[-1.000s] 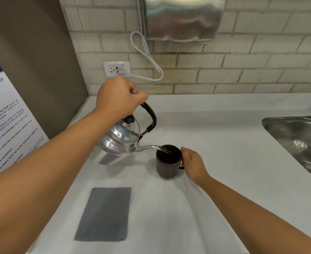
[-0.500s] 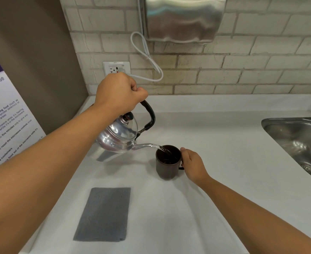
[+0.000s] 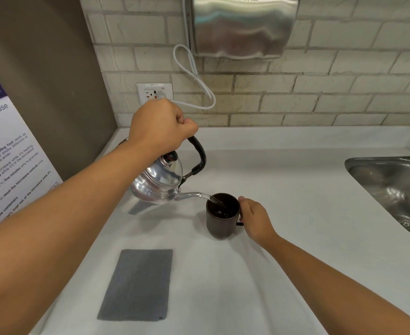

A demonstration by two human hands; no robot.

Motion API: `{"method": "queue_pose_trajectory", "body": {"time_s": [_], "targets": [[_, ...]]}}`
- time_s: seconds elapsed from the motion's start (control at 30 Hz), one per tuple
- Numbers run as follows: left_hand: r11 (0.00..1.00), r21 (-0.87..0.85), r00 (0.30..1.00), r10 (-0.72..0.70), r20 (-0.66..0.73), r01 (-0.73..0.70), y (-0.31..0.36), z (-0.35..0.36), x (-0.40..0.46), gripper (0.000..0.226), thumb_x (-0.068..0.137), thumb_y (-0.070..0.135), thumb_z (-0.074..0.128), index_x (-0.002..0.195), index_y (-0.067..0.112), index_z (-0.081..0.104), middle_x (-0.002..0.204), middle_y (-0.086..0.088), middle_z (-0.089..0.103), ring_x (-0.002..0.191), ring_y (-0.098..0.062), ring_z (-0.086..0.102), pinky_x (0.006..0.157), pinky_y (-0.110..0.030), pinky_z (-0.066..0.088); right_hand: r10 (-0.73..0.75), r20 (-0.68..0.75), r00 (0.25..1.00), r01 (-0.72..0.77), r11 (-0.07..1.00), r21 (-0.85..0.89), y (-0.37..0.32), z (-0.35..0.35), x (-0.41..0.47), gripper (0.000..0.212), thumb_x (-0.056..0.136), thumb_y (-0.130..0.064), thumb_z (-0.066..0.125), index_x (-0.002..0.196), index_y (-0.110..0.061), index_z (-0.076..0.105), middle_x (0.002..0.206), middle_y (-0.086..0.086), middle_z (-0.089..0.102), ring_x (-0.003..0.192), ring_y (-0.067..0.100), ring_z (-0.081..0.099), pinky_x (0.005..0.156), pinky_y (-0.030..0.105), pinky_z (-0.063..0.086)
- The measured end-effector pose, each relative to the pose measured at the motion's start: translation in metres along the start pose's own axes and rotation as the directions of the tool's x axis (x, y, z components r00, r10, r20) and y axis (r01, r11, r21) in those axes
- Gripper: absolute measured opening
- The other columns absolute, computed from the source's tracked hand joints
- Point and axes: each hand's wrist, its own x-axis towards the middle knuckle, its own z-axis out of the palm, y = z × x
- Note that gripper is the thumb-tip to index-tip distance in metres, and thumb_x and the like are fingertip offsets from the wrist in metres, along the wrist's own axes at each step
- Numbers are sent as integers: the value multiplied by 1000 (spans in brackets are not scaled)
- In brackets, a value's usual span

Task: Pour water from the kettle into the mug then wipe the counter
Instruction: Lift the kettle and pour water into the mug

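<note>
My left hand (image 3: pixel 159 126) grips the black handle of a shiny steel kettle (image 3: pixel 159 181), held above the white counter (image 3: pixel 295 194) and tilted to the right. Its thin spout reaches the rim of a dark brown mug (image 3: pixel 219 222), and a stream of water runs into the mug. The mug stands upright on the counter. My right hand (image 3: pixel 254 220) holds the mug at its handle on the right side. A grey cloth (image 3: pixel 137 285) lies flat on the counter in front, left of the mug.
A steel sink (image 3: pixel 392 187) is set into the counter at the right. On the brick wall hang a steel dryer (image 3: pixel 242 25), a white cable (image 3: pixel 194 76) and a socket (image 3: pixel 154 93). A brown panel with a notice (image 3: pixel 8 160) closes off the left side.
The kettle has risen a little and tipped further toward the mug while water keeps flowing. My right hand and the mug have stayed in place.
</note>
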Motion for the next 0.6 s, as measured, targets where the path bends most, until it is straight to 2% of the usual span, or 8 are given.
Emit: {"method": "queue_pose_trajectory", "body": {"time_s": [0.13,0.2,0.33,0.43,0.6], "targets": [[997,-68,999,-44,-4,44,-7,2,-3,33,75,23,59,47,7,51,44,-3,41,42,-14,34,43,-21,28,0,-4,1000,0,1000,0,-1,0,0,43,99,-34,31,64,-11,39,64,8,42,62,18,40,65,35,39],[989,-127,997,-73,-8,72,-13,5,-7,34,75,23,59,48,3,51,43,-3,38,43,-14,34,45,-22,32,-2,-5,1000,2,1000,1,-2,0,-1,43,99,-34,31,64,-10,40,64,8,42,62,19,40,66,36,40],[967,-216,989,-144,-35,133,-23,8,-13,37,73,22,59,43,7,43,41,-2,33,43,-13,31,48,-23,32,7,-5,1000,-7,1000,-13,-4,-1,-2,43,99,-35,32,65,-10,41,65,8,43,64,20,42,71,44,46],[949,-261,980,-195,-47,177,-30,10,-17,36,71,21,59,47,-3,46,45,-8,38,45,-16,34,50,-26,35,10,-3,1000,-10,1000,-8,-4,-2,-3,44,99,-36,31,65,-10,41,64,9,44,64,20,43,68,39,43],[902,-378,967,-248,-60,208,-37,9,-20,39,71,20,59,48,-7,43,47,-12,35,46,-16,32,48,-22,31,32,9,999,-32,999,-1,-4,-2,-4,45,99,-38,30,67,-9,43,66,8,47,64,19,47,66,32,44]]}}
